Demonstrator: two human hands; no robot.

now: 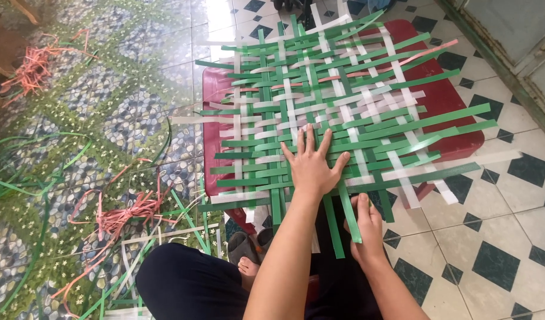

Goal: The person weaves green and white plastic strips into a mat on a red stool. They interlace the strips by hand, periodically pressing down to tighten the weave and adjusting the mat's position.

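Note:
A loose woven mat of green, white and a few pink plastic strips lies on a dark red plastic stool. My left hand presses flat on the mat's near edge, fingers spread. My right hand sits just below the mat, fingers closed on a green strip that hangs out of the weave toward me. My knee in dark cloth and a bare foot show at the bottom.
Loose green strips and bundles of pink strips lie scattered on the patterned floor to the left. Another pink bundle lies far left. A door frame runs along the upper right over white and dark tiles.

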